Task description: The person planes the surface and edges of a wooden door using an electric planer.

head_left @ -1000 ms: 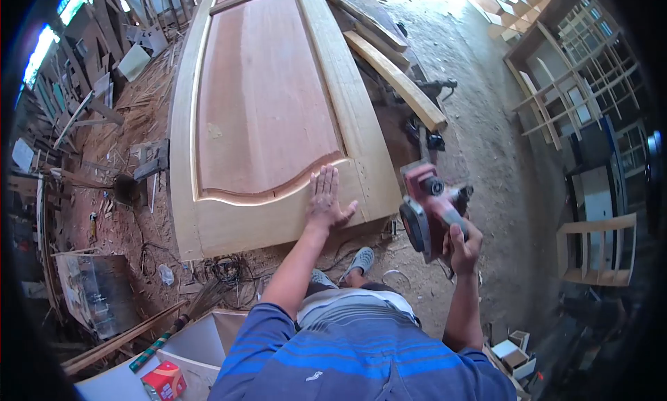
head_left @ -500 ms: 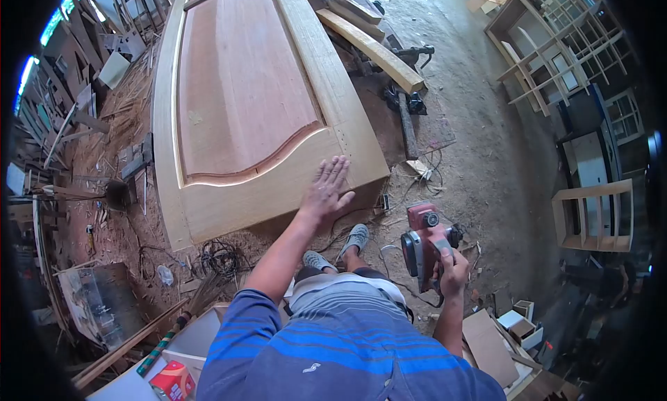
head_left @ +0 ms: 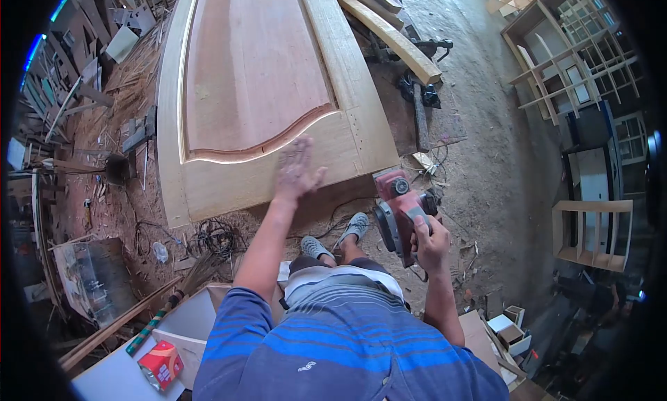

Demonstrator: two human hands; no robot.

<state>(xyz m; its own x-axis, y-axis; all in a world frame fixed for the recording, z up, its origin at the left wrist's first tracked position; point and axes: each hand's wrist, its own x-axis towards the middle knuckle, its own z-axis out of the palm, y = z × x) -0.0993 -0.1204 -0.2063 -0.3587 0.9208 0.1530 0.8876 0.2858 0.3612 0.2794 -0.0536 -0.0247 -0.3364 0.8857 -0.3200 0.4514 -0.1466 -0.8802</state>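
A wooden panel door (head_left: 347, 140) with a curved lower moulding lies flat in front of me. My left hand (head_left: 297, 172), slightly blurred, is over its bottom rail with fingers stretched out, holding nothing; whether the palm touches the wood is hard to tell. My right hand (head_left: 432, 245) grips the handle of a red and black electric planer (head_left: 401, 203). The planer is up off the ground, just past the door's near right corner. Its underside is hidden from me.
Wooden beams (head_left: 396, 40) and a hammer-like tool (head_left: 421, 120) lie right of the door. A coil of black cable (head_left: 215, 241) is on the littered ground at left. Wooden frames (head_left: 594, 231) stand at far right. A red can (head_left: 161, 365) sits beside me at lower left.
My left hand has slid leftward along the door's bottom rail. My right hand has brought the planer up and left, closer to the door's corner. The view has shifted slightly.
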